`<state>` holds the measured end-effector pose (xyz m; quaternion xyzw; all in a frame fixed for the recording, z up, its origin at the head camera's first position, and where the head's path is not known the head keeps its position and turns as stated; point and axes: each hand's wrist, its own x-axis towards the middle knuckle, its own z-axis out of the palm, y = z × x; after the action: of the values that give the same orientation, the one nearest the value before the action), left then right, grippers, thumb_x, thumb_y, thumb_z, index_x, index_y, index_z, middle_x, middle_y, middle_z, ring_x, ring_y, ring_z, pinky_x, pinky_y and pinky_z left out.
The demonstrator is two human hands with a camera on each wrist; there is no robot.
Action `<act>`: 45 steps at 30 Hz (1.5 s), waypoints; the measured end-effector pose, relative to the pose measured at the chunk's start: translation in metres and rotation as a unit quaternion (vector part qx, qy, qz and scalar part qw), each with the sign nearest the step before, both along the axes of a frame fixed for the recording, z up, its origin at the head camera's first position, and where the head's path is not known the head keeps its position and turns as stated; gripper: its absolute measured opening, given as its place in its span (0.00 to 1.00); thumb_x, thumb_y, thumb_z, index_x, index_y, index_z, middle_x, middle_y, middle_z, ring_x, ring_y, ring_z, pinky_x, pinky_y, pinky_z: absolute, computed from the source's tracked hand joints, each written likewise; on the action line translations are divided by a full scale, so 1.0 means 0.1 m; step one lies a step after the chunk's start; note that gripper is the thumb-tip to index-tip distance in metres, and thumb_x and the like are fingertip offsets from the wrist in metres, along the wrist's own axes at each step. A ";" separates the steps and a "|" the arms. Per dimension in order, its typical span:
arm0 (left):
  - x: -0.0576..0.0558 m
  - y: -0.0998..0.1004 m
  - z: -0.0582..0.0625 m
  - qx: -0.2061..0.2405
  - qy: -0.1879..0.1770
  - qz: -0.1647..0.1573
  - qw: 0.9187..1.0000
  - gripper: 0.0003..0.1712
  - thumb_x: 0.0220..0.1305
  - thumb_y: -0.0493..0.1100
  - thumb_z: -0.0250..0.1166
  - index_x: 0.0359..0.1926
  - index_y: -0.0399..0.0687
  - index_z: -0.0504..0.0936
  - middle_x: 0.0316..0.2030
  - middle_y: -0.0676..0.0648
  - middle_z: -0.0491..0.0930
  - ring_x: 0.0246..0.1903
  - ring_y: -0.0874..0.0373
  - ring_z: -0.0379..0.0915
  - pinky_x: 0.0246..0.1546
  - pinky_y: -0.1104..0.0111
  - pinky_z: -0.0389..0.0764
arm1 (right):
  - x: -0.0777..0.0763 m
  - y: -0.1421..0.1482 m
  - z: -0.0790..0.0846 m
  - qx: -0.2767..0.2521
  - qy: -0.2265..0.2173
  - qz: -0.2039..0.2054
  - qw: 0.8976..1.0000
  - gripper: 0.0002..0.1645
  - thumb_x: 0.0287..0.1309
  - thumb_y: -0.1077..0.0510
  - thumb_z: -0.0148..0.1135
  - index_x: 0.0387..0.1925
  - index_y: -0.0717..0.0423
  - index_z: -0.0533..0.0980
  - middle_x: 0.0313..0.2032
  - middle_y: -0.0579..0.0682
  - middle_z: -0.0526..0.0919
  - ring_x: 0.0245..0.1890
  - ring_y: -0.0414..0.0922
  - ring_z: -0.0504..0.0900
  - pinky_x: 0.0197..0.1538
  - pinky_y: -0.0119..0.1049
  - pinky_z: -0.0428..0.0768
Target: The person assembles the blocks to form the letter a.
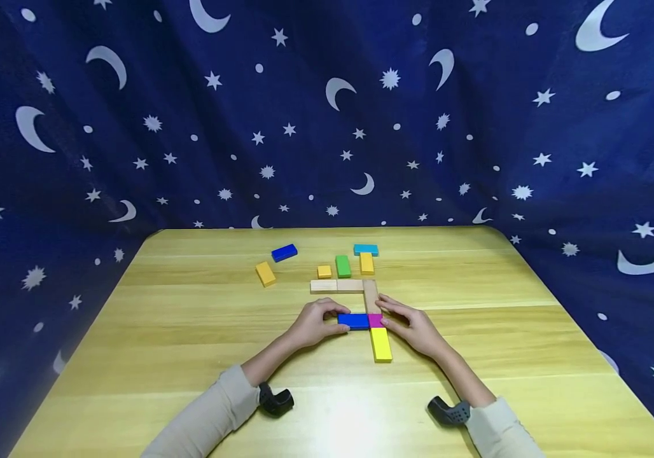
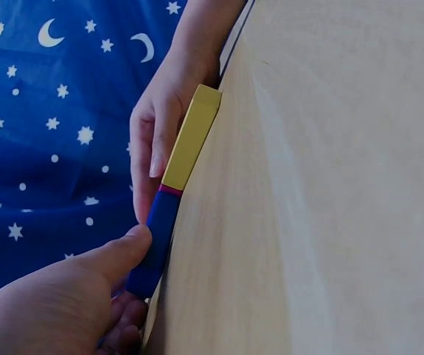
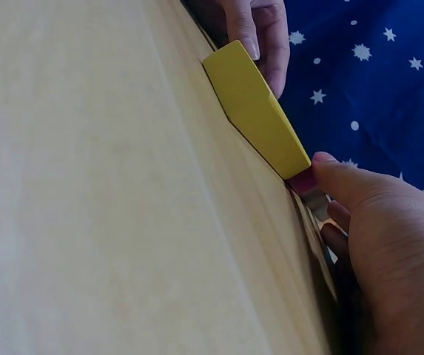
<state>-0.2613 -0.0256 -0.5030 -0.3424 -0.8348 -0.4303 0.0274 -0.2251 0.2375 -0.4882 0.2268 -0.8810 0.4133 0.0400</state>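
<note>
My left hand [image 1: 318, 323] pinches the left end of a blue block [image 1: 353, 321] lying flat, its thumb on the near side and fingers on the far side. That block's right end meets a small magenta block [image 1: 375, 320]. At the magenta block's right edge is the thumb of my right hand [image 1: 415, 327], while its fingertips reach the side of an upright-running plain wood block [image 1: 371, 296]. Below the magenta block lies a yellow block [image 1: 381, 345], end against it. In the right wrist view, the yellow block [image 3: 256, 107] partly hides the magenta one.
Two plain wood blocks [image 1: 336, 287] form a row leftward from the top. Beyond them lie a small orange block [image 1: 324, 272], a green block [image 1: 343, 266], an orange block [image 1: 366, 263] and a light-blue block [image 1: 366, 249]. Farther left are another orange block [image 1: 266, 274] and dark-blue block [image 1: 284, 252].
</note>
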 end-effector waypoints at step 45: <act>-0.02 0.01 0.00 -0.001 0.001 -0.003 1.000 0.19 0.51 0.52 0.70 0.43 0.50 0.83 0.37 0.55 0.79 0.36 0.65 0.72 0.37 0.74 0.74 | -0.01 0.03 0.00 0.020 -0.023 0.018 0.999 0.35 0.52 0.44 0.66 0.61 0.46 0.69 0.65 0.46 0.63 0.65 0.51 0.59 0.62 0.56 0.57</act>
<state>-0.2628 -0.0249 -0.5025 -0.3453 -0.8343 -0.4289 0.0267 -0.2258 0.2403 -0.4881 0.2337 -0.8857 0.4012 0.0073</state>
